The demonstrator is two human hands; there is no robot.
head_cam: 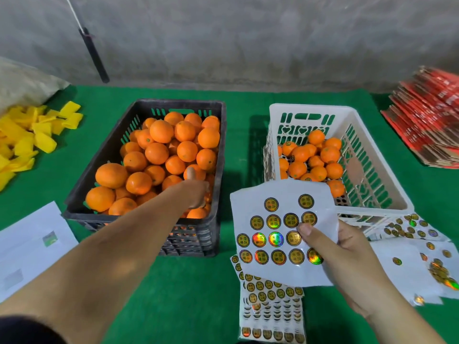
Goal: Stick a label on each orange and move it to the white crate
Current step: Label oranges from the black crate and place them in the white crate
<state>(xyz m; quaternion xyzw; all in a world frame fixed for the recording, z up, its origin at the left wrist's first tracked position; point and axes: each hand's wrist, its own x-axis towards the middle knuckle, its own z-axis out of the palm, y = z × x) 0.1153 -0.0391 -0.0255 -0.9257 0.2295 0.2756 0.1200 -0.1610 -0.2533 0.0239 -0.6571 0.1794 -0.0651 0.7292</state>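
Left hand (196, 192) is reaching into the black crate (104, 170), fingers curling onto an orange (198, 212) at its near-right corner, while right hand (347, 254) is pinching the label sheet (278, 219) close beside the white crate (387, 194), probably to keep labelling quick.

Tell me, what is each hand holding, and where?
The right hand pinches the sticker sheet at its right edge. The left hand reaches into the black crate; its grip is unclear.

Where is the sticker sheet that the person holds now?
The sticker sheet is in the right hand, low right of centre, just before the white crate.
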